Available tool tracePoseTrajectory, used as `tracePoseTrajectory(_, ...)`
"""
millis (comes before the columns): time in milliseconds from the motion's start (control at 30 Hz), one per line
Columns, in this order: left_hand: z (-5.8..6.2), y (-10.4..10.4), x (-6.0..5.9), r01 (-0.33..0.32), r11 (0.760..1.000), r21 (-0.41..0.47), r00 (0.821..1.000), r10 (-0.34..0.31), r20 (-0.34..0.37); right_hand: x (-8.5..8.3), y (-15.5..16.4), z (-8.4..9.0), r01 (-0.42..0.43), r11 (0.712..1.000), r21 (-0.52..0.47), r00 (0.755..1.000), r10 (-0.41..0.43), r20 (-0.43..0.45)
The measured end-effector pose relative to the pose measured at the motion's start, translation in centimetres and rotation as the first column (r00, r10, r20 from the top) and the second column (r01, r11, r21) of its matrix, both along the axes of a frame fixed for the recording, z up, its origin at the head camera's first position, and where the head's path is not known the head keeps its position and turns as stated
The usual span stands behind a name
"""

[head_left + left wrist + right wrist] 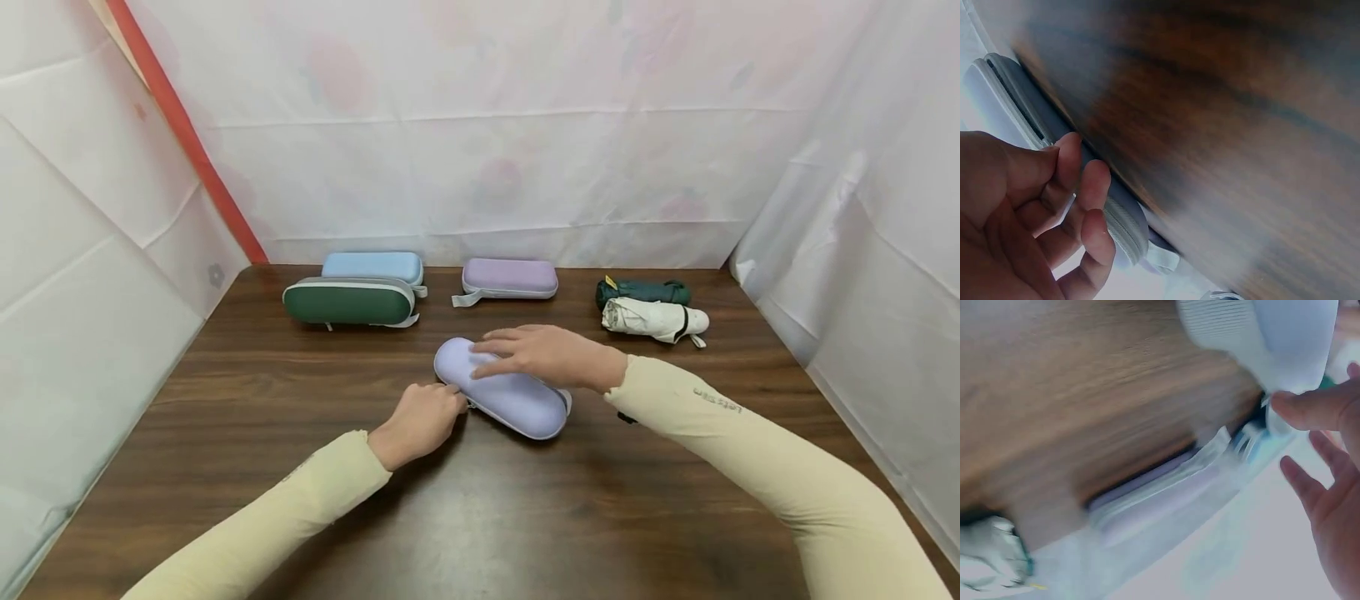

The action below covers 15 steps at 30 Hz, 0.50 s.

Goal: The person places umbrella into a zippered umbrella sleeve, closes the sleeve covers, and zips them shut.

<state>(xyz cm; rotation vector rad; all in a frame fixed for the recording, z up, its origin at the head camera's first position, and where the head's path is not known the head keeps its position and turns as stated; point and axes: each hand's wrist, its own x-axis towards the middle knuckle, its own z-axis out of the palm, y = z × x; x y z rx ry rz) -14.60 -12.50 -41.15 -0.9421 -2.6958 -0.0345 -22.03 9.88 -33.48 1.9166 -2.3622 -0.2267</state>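
A lavender hard zip case (517, 404) lies slanted on the table in front of me. At its near-left side, my left hand (426, 421) pinches the zipper pull between thumb and index finger; the pull itself is mostly hidden. The left wrist view shows a narrow dark gap along the zipper of the case (1019, 119) on one side of that pinch. Over the top of the case is my right hand (543, 357), fingers extended and spread. Its thumb (1300, 409) is close to the case in the right wrist view; contact is unclear.
At the back left, a dark green case (348, 302) stands before a light blue case (372, 265). A purple case (510, 275) lies at the back middle. Back right are a dark green folded umbrella (645, 292) and a white one (652, 319). Hanging sheets border the table.
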Motion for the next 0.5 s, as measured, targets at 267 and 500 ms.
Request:
tracePoseTrajectory(267,0.2,0.2,-0.6,-0.008,1.0,-0.017,1.0,0.008,0.005,0.3,-1.8,1.1,-0.018,0.975,0.221,0.998,0.032,-0.061)
tracePoseTrajectory(500,0.7,0.3,-1.6,-0.02,0.999,-0.034,0.998,0.018,-0.057,-0.4,-2.2,1.5,0.005,0.962,0.273,1.0,0.002,-0.025)
